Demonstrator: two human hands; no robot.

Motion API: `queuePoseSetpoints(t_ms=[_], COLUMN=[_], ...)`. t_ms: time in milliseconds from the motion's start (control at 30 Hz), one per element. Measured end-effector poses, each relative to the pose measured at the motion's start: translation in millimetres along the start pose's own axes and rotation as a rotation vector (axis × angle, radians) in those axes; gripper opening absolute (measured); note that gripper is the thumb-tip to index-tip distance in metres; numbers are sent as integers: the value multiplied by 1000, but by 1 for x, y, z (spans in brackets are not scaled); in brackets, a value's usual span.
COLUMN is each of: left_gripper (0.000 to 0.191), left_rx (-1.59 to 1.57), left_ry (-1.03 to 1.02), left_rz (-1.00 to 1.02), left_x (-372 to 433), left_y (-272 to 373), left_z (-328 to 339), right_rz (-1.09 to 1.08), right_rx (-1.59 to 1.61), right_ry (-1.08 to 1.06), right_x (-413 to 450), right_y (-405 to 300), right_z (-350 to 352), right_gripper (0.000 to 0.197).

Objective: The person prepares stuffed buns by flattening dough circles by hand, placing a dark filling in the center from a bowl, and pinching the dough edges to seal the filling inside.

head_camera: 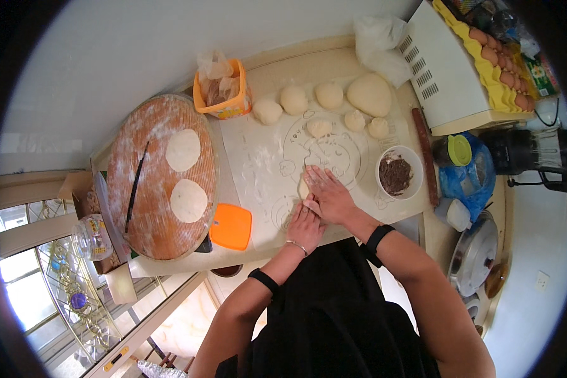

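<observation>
A small piece of dough (304, 189) lies on the white printed pastry mat (260, 175), partly covered by my hands. My right hand (330, 196) curls around it, fingers over its far end and thumb towards its near end. My left hand (306, 229) meets the right thumb, its fingertips at the dough's near edge; its grip is partly hidden. Beyond them sits a small dough lump (319, 127), with two pleated dough pieces (355, 121) to its right. Several round dough balls (294, 99) and one larger dough mass (369, 95) line the back. A white bowl (420, 176) holds dark crumbly filling (395, 175).
Left, a floured round wooden board (156, 189) bears two flat dough rounds (183, 150) and a thin dark stick (137, 186). An orange lid (231, 227) and orange tub (244, 87) stand nearby. Right are a rolling pin (425, 156), blue plastic bag (468, 177) and lidded metal pot (475, 257).
</observation>
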State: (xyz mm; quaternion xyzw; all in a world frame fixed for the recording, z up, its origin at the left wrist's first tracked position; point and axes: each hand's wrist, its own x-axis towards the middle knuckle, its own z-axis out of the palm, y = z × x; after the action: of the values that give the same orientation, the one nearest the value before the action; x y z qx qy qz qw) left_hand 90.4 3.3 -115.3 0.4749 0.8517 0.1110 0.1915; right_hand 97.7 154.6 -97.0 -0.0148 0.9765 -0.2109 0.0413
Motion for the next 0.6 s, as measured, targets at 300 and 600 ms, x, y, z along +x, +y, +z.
queuePoseSetpoints(t_ms=[300,600], left_gripper=[54,64], left_rx=[25,-31], left_ry=[89,100], left_rz=[-61,-90], left_x=[12,38], left_y=[-12,-19], left_z=[-23,-18], right_rz=[105,120], right_rx=[95,-4], right_ry=[78,142], right_x=[-21,-26], right_y=[9,13], right_z=[-3,1], right_gripper=[58,60])
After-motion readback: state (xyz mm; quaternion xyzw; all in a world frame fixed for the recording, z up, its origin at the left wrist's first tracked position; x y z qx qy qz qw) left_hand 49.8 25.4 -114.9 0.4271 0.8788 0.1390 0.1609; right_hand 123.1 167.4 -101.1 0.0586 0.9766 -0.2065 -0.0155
